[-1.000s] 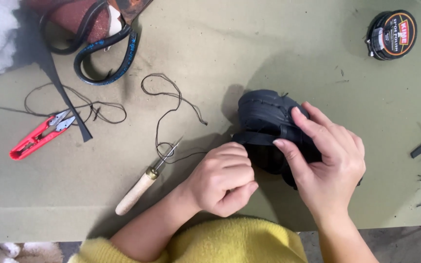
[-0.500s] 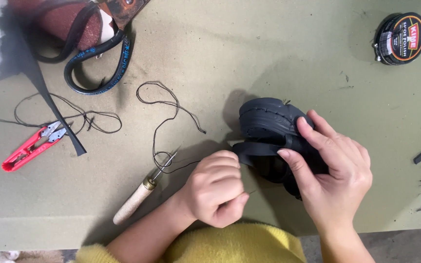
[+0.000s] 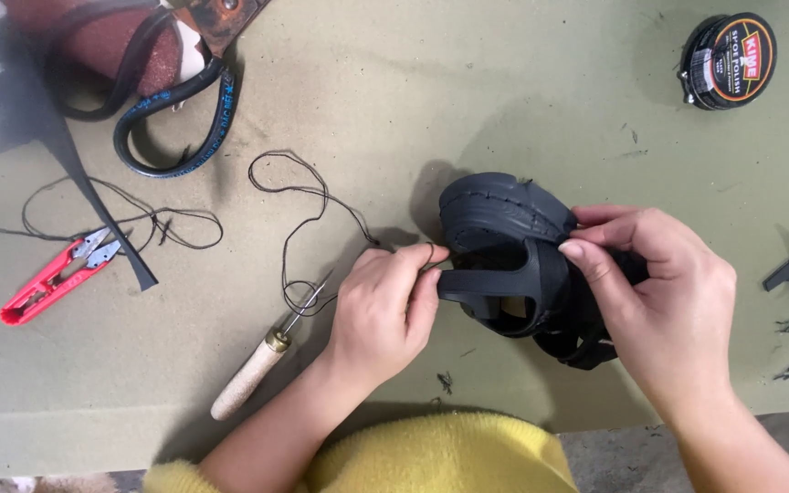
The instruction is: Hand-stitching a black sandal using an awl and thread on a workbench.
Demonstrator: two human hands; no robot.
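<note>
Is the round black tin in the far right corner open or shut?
Shut. The round black tin lies flat on the table with its printed lid covering the top; no contents show.

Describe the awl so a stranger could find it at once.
On the olive table, look just left of the left hand. The awl lies slanted there, dark thread looped around its needle. Unlike the red snips further left, it has a pale wooden handle.

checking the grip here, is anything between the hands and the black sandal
Nothing visible. The right hand holds the black sandal directly, fingers on its strap. The left hand pinches the dark thread right at the strap's edge. The wooden-handled awl lies on the table, left of that hand and apart from the sandal.
</note>
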